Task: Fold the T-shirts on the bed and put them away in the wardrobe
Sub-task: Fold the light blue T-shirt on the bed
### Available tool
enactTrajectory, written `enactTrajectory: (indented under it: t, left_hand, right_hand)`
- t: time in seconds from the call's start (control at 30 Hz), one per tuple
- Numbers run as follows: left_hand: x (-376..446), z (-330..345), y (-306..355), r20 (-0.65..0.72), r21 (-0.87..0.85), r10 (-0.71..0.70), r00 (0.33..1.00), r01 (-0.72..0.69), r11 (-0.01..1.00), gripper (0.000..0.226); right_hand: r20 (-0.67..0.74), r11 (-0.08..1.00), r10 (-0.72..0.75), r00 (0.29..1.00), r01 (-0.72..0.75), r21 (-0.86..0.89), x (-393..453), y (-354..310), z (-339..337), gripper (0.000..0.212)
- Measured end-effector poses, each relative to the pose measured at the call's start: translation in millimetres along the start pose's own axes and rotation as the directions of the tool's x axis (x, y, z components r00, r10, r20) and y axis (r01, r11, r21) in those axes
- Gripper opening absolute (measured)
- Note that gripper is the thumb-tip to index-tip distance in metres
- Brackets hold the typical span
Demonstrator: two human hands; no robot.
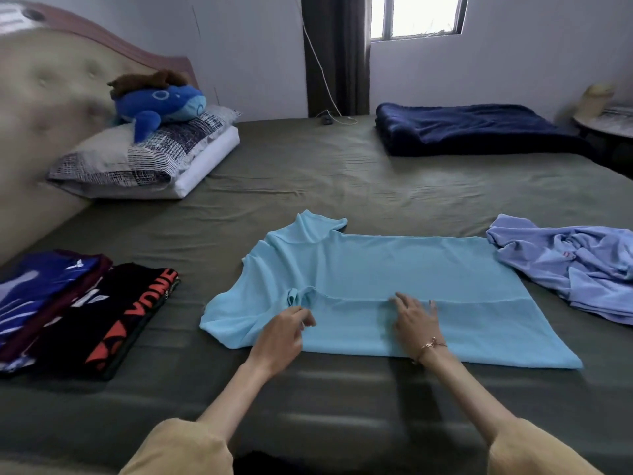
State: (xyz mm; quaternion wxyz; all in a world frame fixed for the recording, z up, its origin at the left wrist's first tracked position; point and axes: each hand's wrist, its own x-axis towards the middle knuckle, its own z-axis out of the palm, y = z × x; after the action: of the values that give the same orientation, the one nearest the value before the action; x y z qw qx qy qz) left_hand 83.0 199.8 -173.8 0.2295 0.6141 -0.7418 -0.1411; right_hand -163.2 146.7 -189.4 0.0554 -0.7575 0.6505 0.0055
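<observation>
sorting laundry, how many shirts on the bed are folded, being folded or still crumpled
Folded: 3, counting the layers I can tell apart: black shirt, maroon shirt, dark blue shirt
Being folded: 1, the light blue shirt, with the left hand pinching its fabric and the right hand flat on it
Crumpled: 1, the lilac shirt
Total: 5

T-shirt (394, 269) light aqua, plain; crumpled shirt (575, 269) periwinkle. Folded shirt (113, 313) black, red lettering. Bedsheet (308, 173) olive; blanket (472, 128) navy.
</observation>
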Motion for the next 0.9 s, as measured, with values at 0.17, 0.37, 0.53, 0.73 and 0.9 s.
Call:
enactTrajectory:
  t: [0.17,0.37,0.53,0.73,0.9]
  left_hand:
    - [-6,-16,-29,-0.204,0.014,-0.025,0.979,0.028,0.999,0.043]
    - [-11,-31,-85,-0.240,-0.001,-0.276,0.931,0.284,0.959,0.050]
    - [-13,-41,-119,-0.149,0.057,-0.453,0.879,0.465,0.883,0.050]
    - [-23,-69,-143,0.194,-0.074,-0.341,0.920,0.360,0.930,0.046]
    - [-8,-73,-154,0.177,-0.228,-0.419,0.890,0.452,0.863,0.007]
  right_hand:
    - [-0.005,0.955,-0.268,0.963,0.266,0.128,15,-79,3,0.061]
    - [-0.080,0.805,-0.579,0.811,0.585,0.098,27,-138,1,0.081]
    - [-0.061,0.733,-0.678,0.732,0.680,0.025,43,-169,8,0.079]
    - [-0.072,0.761,-0.619,0.782,0.620,0.191,75,-181,10,0.025]
    - [-0.046,0.825,-0.449,0.893,0.434,0.363,104,-183,-6,0.018]
